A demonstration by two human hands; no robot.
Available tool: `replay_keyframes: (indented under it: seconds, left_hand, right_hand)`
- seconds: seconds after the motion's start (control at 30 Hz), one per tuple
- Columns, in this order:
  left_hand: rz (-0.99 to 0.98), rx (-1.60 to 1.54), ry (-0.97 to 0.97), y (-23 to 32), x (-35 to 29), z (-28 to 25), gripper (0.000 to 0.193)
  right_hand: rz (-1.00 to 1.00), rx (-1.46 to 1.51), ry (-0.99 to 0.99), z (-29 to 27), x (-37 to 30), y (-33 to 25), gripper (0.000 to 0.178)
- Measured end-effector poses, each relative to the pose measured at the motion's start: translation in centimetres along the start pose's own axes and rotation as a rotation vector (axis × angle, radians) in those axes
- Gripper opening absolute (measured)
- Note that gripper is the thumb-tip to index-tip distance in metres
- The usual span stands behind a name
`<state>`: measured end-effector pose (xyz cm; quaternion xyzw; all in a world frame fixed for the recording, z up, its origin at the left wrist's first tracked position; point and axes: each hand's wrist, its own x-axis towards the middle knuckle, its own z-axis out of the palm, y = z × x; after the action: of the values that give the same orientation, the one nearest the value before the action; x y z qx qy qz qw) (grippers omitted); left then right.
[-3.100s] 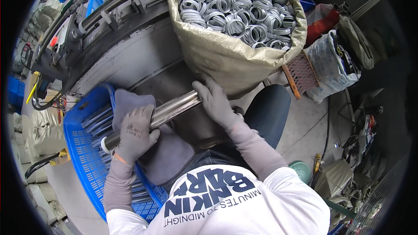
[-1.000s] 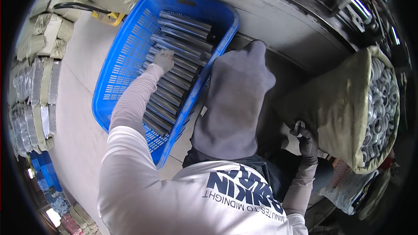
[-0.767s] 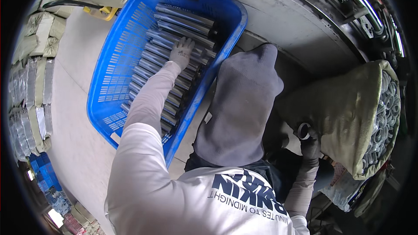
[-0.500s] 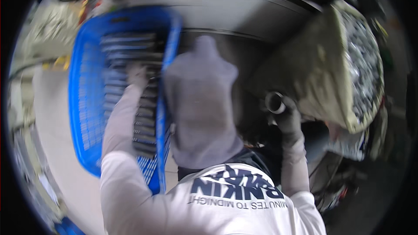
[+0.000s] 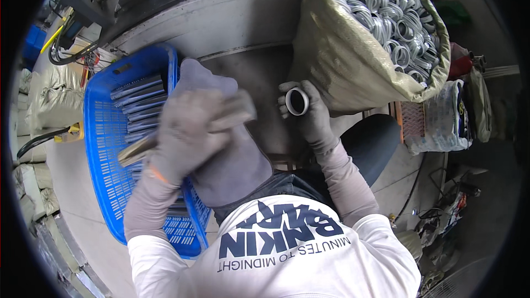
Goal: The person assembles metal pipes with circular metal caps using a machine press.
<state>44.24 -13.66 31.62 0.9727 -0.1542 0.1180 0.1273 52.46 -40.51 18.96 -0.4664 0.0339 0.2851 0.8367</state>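
Both my hands wear grey gloves. My left hand (image 5: 190, 129), blurred by motion, is closed around a long grey bar-like piece (image 5: 234, 111) above the edge of the blue basket (image 5: 102, 149). One end of this piece sticks out past my fingers to the right, and its tan-looking other end shows to the left, over the basket. Several similar long grey pieces (image 5: 144, 99) lie side by side in the basket. In my right hand (image 5: 317, 118) I grip a ring (image 5: 298, 114) with a pale rim, its opening turned up, near the sack.
A beige woven sack (image 5: 326, 60) full of grey rings (image 5: 403, 30) stands at the far right. A grey-purple cloth (image 5: 232, 160) covers my left leg. Wrapped bundles (image 5: 61, 94) sit at the far left; a pale panel (image 5: 232, 22) runs along the back.
My left hand has come out of the basket to the right with a long grey piece. The view has turned; my right hand still holds the ring beside the sack.
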Motion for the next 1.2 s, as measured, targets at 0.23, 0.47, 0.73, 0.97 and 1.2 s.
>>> replay_keyframes:
  seconds: [0.23, 0.47, 0.73, 0.97, 1.2]
  left_hand:
    - [-0.026, 0.022, -0.221, 5.2, 3.3, 7.2, 0.034]
    - [0.019, 0.014, -0.243, 5.8, 4.1, 8.3, 0.036]
    - [0.024, 0.003, -0.284, 6.1, 4.1, 8.6, 0.045]
    - [0.034, 0.065, -0.388, 6.2, 4.5, 8.9, 0.055]
    - [0.075, -0.470, 0.211, 6.0, 0.1, 5.1, 0.046]
  right_hand:
    - [-0.412, -0.681, 0.061, 1.0, -2.2, -0.8, 0.044]
    - [-0.486, -0.564, 0.095, 0.0, -1.8, 0.0, 0.050]
    - [-0.542, -0.650, 0.176, 0.4, -1.3, 1.8, 0.038]
    - [-0.319, -0.649, 0.283, -0.7, 0.9, 4.9, 0.035]
    - [-0.225, -0.639, 0.502, -3.4, -1.1, 0.9, 0.035]
